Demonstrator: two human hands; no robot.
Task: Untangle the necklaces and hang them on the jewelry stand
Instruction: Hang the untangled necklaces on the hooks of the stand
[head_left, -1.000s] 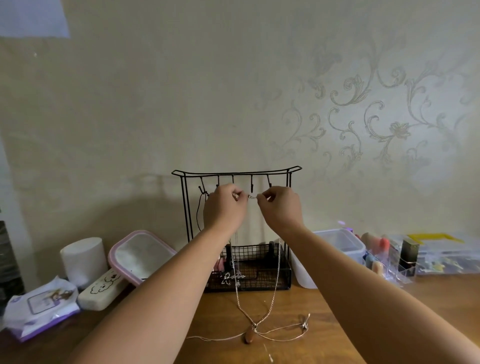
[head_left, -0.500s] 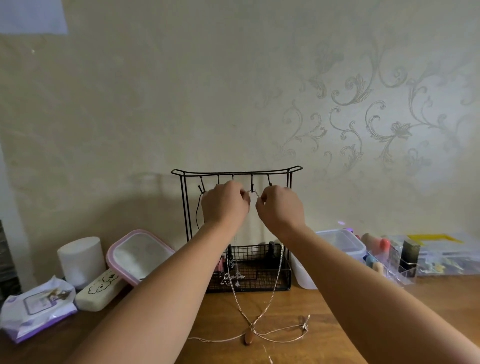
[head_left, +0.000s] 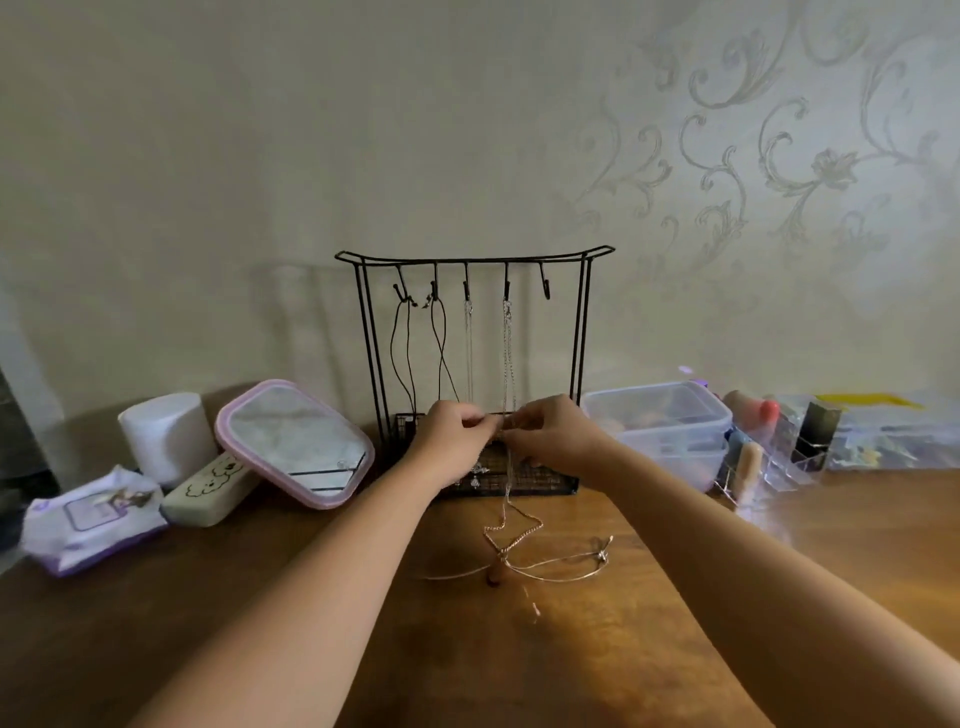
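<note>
A black wire jewelry stand (head_left: 474, 258) rises against the wall, with a mesh basket at its foot. Two black cord necklaces (head_left: 402, 353) hang from its left hooks and a thin silver chain (head_left: 469, 343) from the middle hook. A longer silver chain (head_left: 507, 358) hangs from the fourth hook and runs down to the table, where its lower loop and brown pendant (head_left: 494, 576) lie tangled with another thin necklace (head_left: 566, 569). My left hand (head_left: 451, 441) and my right hand (head_left: 551, 436) meet low in front of the basket, fingers pinching this long chain.
Left of the stand lean a pink-rimmed mirror (head_left: 296, 441), a white cylinder (head_left: 165, 434), a cream case (head_left: 210, 488) and a wipes pack (head_left: 91, 517). Clear plastic boxes (head_left: 657, 421) and cosmetics organisers (head_left: 810, 436) crowd the right. The wooden table (head_left: 727, 597) spreads in front.
Both hands have dropped from the hooks at the top bar to the level of the basket. The long silver chain now hangs from the fourth hook, and its lower part lies slacker on the table.
</note>
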